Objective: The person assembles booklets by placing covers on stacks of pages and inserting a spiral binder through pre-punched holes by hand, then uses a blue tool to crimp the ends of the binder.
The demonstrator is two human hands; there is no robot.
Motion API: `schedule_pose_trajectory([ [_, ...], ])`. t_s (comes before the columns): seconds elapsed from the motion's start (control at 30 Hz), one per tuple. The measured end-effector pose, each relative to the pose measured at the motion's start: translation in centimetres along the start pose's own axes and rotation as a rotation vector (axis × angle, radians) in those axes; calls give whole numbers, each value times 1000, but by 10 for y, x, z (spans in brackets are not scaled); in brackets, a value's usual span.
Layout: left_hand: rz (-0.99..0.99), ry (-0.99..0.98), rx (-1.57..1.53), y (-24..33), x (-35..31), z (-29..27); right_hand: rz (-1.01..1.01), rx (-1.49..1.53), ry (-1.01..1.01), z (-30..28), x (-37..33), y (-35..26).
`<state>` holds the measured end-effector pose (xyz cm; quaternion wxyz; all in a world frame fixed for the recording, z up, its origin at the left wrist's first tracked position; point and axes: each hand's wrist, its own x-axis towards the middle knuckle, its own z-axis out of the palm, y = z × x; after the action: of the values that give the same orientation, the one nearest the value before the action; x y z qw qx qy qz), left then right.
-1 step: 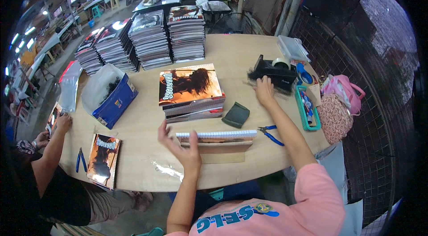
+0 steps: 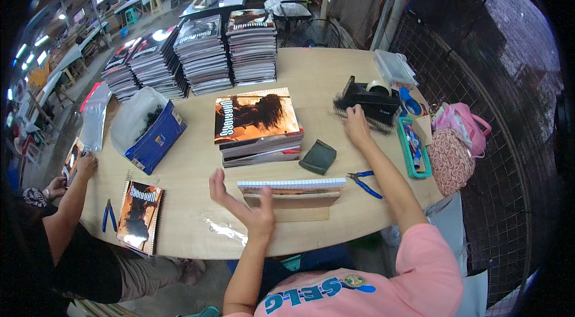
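Head-height fisheye; downward over table (image 2: 326, 74)

Pink bag (image 2: 460, 115) near dark mesh (image 2: 497, 191)

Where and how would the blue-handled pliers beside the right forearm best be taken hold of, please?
Probably around both blue handles, from above and the person's right. The pliers lie flat on the table, handles spread rightward and metal head toward the white-edged pages, so that side looks freer. The right forearm is close by, so it may need to shift.
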<state>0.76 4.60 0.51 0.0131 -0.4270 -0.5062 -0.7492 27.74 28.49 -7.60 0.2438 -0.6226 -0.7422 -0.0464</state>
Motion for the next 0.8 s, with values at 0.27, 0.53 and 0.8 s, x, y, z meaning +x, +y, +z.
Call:
schedule_pose_trajectory([
  [0.27,498,-940,278,36,-7,30,-602,-49,310,-57,-22,12],
  [0.53,515,-933,194,35,-8,34,-430,506,-124,-142,-65,-27],
  [0.8,494,-916,223,38,-13,36,-284,883,-137,-165,-130,-77],
])
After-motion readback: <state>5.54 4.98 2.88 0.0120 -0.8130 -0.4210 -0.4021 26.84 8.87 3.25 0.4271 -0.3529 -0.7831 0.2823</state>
